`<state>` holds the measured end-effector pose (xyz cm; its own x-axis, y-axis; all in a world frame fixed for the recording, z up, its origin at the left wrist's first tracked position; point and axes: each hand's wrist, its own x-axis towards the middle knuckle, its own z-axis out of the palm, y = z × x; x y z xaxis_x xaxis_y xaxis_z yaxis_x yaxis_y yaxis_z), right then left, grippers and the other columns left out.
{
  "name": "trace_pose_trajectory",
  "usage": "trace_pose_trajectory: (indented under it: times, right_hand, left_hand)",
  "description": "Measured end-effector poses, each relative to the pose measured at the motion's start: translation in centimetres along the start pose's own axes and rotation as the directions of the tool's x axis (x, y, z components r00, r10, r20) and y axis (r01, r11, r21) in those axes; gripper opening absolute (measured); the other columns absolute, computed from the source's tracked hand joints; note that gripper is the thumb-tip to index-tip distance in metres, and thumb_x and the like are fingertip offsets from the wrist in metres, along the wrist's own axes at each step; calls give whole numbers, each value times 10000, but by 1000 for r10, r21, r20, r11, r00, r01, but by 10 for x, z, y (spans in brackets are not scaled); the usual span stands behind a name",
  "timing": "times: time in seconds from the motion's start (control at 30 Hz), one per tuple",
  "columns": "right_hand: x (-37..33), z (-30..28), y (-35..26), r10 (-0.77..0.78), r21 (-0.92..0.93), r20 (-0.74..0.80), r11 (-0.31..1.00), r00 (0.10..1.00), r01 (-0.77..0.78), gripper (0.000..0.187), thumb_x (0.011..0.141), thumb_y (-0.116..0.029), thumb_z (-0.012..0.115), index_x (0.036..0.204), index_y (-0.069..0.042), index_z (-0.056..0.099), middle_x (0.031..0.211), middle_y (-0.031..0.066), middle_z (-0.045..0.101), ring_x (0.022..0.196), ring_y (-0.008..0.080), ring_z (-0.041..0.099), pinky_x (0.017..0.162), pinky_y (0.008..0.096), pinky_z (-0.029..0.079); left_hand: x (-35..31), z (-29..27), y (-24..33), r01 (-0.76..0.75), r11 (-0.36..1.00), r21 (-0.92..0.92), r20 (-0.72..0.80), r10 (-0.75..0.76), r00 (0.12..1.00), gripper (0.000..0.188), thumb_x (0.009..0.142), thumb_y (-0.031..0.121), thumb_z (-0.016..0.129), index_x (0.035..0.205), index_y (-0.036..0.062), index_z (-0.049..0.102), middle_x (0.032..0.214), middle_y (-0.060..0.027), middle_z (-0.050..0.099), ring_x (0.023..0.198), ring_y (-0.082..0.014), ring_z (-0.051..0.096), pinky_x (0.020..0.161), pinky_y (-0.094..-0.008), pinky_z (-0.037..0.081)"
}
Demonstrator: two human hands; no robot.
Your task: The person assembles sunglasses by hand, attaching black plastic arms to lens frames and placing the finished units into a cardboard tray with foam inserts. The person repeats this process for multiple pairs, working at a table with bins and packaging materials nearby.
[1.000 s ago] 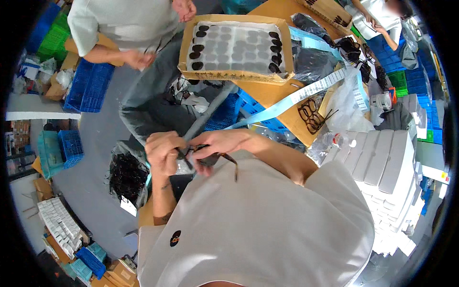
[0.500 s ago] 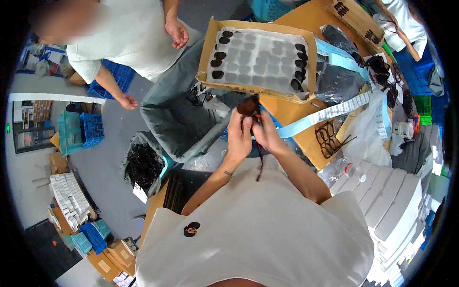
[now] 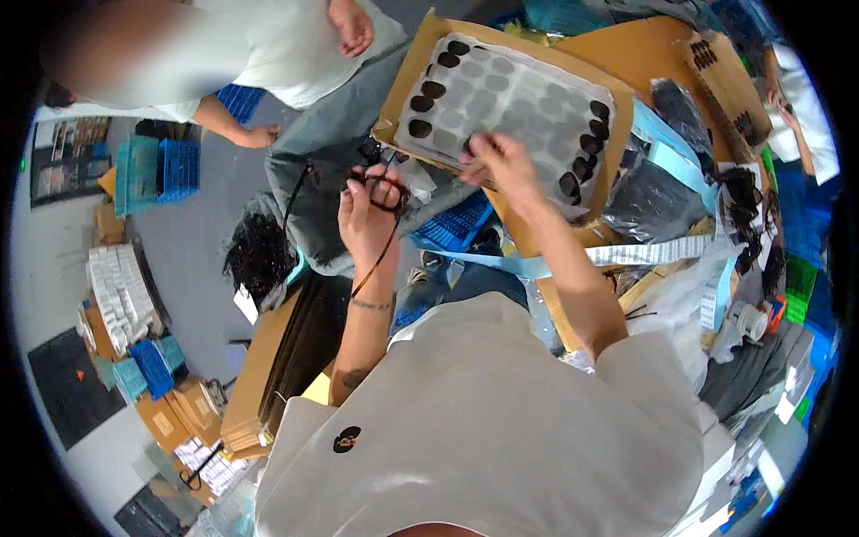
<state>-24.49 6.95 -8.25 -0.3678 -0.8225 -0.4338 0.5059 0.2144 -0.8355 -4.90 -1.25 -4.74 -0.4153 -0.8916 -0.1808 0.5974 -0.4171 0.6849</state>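
My shirt: pale, filling the lower part of the view; both forearms go up and away from it.
Left hand: raised in front of me, fingers closed on a dark pair of glasses; one thin dark arm or cord of it hangs down past my wrist.
Right hand: stretched further out, fingertips down on the near edge of the grey sheet; they look pinched on something small there, but I cannot tell whether they grip anything.
Grey sheet: lies in a shallow cardboard tray, tilted; black oval pieces sit along its left and right edges, while the middle rows look like bare outlines.
Step in hand: as I judge it, taking an oval piece off the sheet while the glasses wait in my left hand.
Next move calls for: a clean pinch on one oval only, then bringing it to the frame without dropping the dangling part.
Beyond: a blue crate and pale blue strips below the tray; another person in a light shirt, hand near the tray's far left corner.
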Motion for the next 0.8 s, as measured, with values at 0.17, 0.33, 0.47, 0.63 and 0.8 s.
trace_pose_trajectory:
  times: [0.17, 0.33, 0.47, 0.63, 0.8]
  right_hand:
    - [163, -67, 21, -275, -720, -190, 692, 943, 57, 270, 955, -231, 532, 1101, -11, 586, 830, 122, 658, 633, 190, 629, 605, 347, 477]
    - [258, -89, 19, -560, -807, -307, 582, 770, 101, 252, 870, -205, 606, 1041, -26, 649, 898, 170, 677, 849, 299, 654, 775, 390, 490]
    - [265, -78, 5, -566, -882, -338, 468, 752, -44, 298, 819, -184, 650, 1073, -28, 644, 1070, 212, 645, 1021, 370, 609, 862, 427, 484]
    - [185, -78, -24, -647, -912, -199, 397, 736, 102, 284, 837, -156, 621, 1092, -33, 641, 1067, 188, 652, 976, 344, 635, 842, 412, 502]
    - [9, -50, -47, -124, -664, 532, 552, 837, 504, 364, 842, -181, 663, 1168, -30, 601, 1171, 159, 618, 1062, 261, 600, 867, 378, 477]
  left_hand:
    - [-33, -38, 9, 118, 983, 140, -165, -95, 982, 216, 987, 246, 530, 1110, 69, 520, 992, -82, 605, 912, -240, 597, 819, -330, 473]
    - [-63, -44, -8, 280, 941, 191, -289, -218, 932, 227, 997, 250, 499, 1126, 64, 518, 935, -119, 619, 843, -234, 625, 721, -366, 519]
    - [-71, -28, -15, 411, 859, 305, -192, -368, 910, 239, 1026, 293, 418, 1107, 85, 502, 901, -89, 611, 803, -201, 620, 666, -367, 561]
    - [-57, -30, -6, 461, 540, 704, -165, -507, 846, 308, 1014, 339, 436, 995, 48, 533, 872, -103, 615, 753, -224, 610, 629, -339, 532]
    - [-12, 5, -2, -392, 89, 915, 398, -352, 847, 229, 933, 208, 580, 979, -11, 627, 853, -208, 627, 767, -334, 590, 615, -376, 466]
